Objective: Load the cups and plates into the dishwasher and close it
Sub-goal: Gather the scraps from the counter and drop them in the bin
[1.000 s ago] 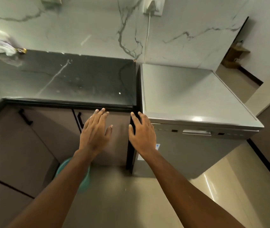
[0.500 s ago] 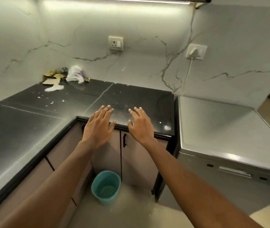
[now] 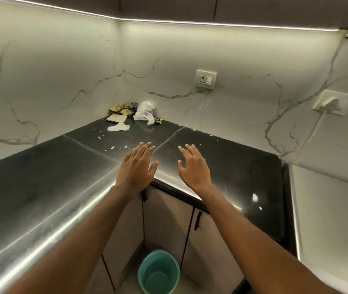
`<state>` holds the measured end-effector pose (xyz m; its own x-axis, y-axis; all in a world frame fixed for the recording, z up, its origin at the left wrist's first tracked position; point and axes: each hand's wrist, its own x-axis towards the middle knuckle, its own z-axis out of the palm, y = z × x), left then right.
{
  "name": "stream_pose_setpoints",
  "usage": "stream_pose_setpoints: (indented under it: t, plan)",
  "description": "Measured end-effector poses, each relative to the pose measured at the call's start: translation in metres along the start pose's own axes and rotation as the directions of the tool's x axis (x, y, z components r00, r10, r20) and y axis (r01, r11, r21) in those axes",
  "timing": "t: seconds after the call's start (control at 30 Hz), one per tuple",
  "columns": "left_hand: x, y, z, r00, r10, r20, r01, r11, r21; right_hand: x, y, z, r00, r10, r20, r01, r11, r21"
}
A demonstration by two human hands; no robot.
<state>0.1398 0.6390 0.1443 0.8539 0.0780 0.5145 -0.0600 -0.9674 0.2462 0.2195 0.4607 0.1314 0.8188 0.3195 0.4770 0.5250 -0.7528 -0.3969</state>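
Hovering over the shiny black tabletop point(image 3: 41, 198) with left hand point(image 3: 136, 168) and right hand point(image 3: 193, 168) loose, empty; probably grip breakable plates by rims.

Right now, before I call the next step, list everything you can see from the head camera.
Countertop: one, black, L-shaped, runs into the corner.
Litter pile: one, white and brown scraps, back corner of the countertop.
Wall sockets: two, white, back wall; the right one has a plug in it.
Cable: one, white, hangs from that plug.
Cabinet doors: several, beige with black handles, under the countertop.
Bucket: one, teal, on the floor by the cabinets.
Dishwasher: one, grey, far right; only its top shows.
Light strip: one, white, under the upper cabinets.
Left hand: open, over the countertop edge, holds nothing.
Right hand: open, beside it, holds nothing.
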Motion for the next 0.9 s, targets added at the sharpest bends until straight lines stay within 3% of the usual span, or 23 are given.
stream_pose_setpoints:
  t: [0.53,0.9]
  plan:
    - [0.129,-0.142,0.049,0.976,-0.216,0.036,0.213,0.974,0.078,0.182,-0.008,0.121,0.988,-0.114,0.109,0.1,0.987,0.128]
    - [0.22,-0.239,0.112,0.964,-0.253,0.083,0.244,0.963,0.112,0.284,0.008,0.21,0.973,-0.092,0.21,0.072,0.992,0.104]
